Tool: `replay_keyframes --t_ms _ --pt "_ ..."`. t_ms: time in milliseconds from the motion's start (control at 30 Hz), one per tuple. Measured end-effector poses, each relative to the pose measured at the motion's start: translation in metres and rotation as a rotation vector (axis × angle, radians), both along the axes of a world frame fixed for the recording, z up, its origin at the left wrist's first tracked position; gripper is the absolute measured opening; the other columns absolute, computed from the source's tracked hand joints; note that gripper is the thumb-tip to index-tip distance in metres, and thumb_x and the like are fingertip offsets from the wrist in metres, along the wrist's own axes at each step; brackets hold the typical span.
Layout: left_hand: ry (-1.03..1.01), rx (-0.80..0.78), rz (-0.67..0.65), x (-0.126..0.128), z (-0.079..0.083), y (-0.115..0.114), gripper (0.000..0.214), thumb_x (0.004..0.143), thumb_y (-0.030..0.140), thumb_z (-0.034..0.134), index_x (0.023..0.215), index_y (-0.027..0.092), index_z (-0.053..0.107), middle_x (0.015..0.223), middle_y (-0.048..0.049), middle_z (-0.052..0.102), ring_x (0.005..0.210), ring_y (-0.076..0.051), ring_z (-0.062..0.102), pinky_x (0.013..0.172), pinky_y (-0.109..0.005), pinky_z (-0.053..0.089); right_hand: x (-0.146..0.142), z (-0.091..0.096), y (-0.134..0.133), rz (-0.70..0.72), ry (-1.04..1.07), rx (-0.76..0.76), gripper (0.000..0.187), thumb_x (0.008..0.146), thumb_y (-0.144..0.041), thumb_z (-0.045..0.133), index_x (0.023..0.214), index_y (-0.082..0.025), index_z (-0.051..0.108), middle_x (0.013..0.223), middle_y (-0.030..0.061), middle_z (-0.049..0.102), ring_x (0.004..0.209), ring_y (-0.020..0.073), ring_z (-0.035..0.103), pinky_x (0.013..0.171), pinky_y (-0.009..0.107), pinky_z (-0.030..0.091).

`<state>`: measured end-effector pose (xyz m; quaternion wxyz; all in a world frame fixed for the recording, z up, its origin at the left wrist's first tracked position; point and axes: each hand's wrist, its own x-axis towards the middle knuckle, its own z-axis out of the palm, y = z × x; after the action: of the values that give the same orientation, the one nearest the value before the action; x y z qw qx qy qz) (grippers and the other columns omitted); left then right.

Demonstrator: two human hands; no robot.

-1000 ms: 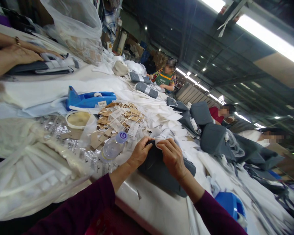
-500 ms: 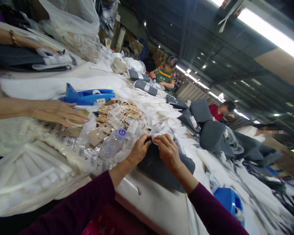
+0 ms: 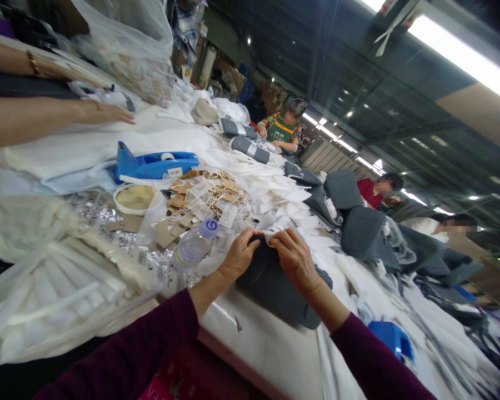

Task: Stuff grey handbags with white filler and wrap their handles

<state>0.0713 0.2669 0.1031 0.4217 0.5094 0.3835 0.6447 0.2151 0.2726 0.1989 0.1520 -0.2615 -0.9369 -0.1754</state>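
My left hand (image 3: 238,256) and my right hand (image 3: 295,260) meet at the far end of a folded dark grey garment (image 3: 275,289) lying on the white table (image 3: 266,350). Both hands have their fingers curled; between them they pinch a small white piece (image 3: 270,233) at the garment's edge. A clear plastic bottle with a purple cap (image 3: 194,246) lies just left of my left hand. Both my sleeves are dark purple.
Left lie paper tags with strings (image 3: 204,197), a blue tape dispenser (image 3: 154,165), a tape roll (image 3: 134,198) and plastic bags (image 3: 45,289). Another person's hands (image 3: 100,111) rest at the far left. Grey garments (image 3: 366,233) and co-workers (image 3: 285,130) line the table's far side.
The other person's hand has pulled back from the tape roll to the far left of the table. My own hands stay at the garment's edge, barely shifted.
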Motion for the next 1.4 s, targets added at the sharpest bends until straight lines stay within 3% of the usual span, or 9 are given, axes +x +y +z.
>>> replay_keyframes --t_ms 133,300,467,633,767,933,1233,1333,1400 --pt "-0.003 0.003 -0.002 0.0 0.0 0.001 0.022 0.083 0.018 0.05 0.101 0.018 0.062 0.101 -0.0053 0.065 0.103 -0.021 0.058 0.098 -0.036 0.042 0.003 0.003 0.0 -0.033 0.072 0.007 0.025 0.095 -0.011 0.041 0.09 -0.015 0.065 0.085 0.0081 0.061 0.083 0.0207 0.048 0.074 0.034 0.044" --pt "-0.005 0.009 -0.001 -0.001 0.001 0.0 0.021 0.082 0.017 0.05 0.099 0.017 0.062 0.098 -0.0052 0.065 0.101 -0.021 0.058 0.097 -0.035 0.043 0.001 -0.001 0.001 0.05 0.017 -0.042 0.025 0.096 -0.014 0.041 0.091 -0.016 0.065 0.086 0.0076 0.061 0.082 0.0203 0.048 0.074 0.034 0.044" --pt "-0.008 -0.007 -0.009 -0.001 0.003 -0.002 0.022 0.083 0.017 0.049 0.101 0.017 0.062 0.1 -0.0054 0.065 0.103 -0.021 0.058 0.098 -0.034 0.042 0.006 0.003 0.002 -0.031 0.056 -0.012 0.026 0.095 -0.012 0.041 0.091 -0.016 0.066 0.085 0.008 0.061 0.084 0.0206 0.048 0.074 0.034 0.045" --pt "-0.011 0.02 -0.005 -0.001 0.0 -0.001 0.021 0.083 0.018 0.049 0.1 0.018 0.062 0.099 -0.0043 0.066 0.1 -0.02 0.059 0.096 -0.034 0.044 0.001 0.001 0.0 0.076 0.015 -0.024 0.026 0.095 -0.013 0.042 0.094 -0.017 0.067 0.087 0.008 0.062 0.082 0.0203 0.05 0.073 0.034 0.046" --pt "-0.013 0.012 0.005 -0.001 0.0 -0.001 0.021 0.083 0.017 0.049 0.1 0.018 0.062 0.1 -0.0044 0.066 0.103 -0.02 0.059 0.098 -0.034 0.043 0.006 0.002 0.0 0.033 0.029 -0.034 0.026 0.094 -0.012 0.042 0.089 -0.018 0.067 0.084 0.0073 0.062 0.081 0.0202 0.05 0.072 0.034 0.046" --pt "-0.014 0.025 0.008 -0.001 -0.001 0.0 0.022 0.083 0.017 0.05 0.101 0.018 0.062 0.102 -0.0045 0.067 0.103 -0.02 0.059 0.099 -0.035 0.043 0.005 0.002 0.002 0.063 0.088 -0.011 0.026 0.094 -0.012 0.042 0.099 -0.018 0.067 0.088 0.008 0.062 0.083 0.0203 0.051 0.073 0.034 0.047" --pt "-0.002 0.009 0.002 0.0 0.0 0.001 0.022 0.082 0.018 0.05 0.101 0.017 0.062 0.101 -0.0053 0.066 0.103 -0.021 0.059 0.098 -0.037 0.043 0.002 0.005 0.001 0.046 0.013 -0.022 0.027 0.096 -0.015 0.041 0.091 -0.016 0.068 0.085 0.0087 0.062 0.081 0.0206 0.048 0.071 0.034 0.045" --pt "-0.007 0.006 -0.011 0.0 0.001 0.0 0.022 0.083 0.018 0.05 0.102 0.018 0.062 0.102 -0.0052 0.066 0.104 -0.021 0.058 0.098 -0.036 0.043 0.005 0.004 -0.003 0.042 0.099 -0.092 0.029 0.095 -0.014 0.041 0.087 -0.018 0.069 0.083 0.0082 0.063 0.08 0.0204 0.049 0.072 0.034 0.044" --pt "-0.006 0.012 -0.028 -0.001 0.001 -0.002 0.022 0.085 0.019 0.049 0.103 0.019 0.061 0.103 -0.0051 0.065 0.104 -0.021 0.058 0.097 -0.035 0.043 0.012 0.002 -0.004 -0.037 0.32 -0.174 0.027 0.093 -0.014 0.045 0.085 -0.02 0.07 0.084 0.0065 0.064 0.082 0.02 0.052 0.075 0.035 0.045"
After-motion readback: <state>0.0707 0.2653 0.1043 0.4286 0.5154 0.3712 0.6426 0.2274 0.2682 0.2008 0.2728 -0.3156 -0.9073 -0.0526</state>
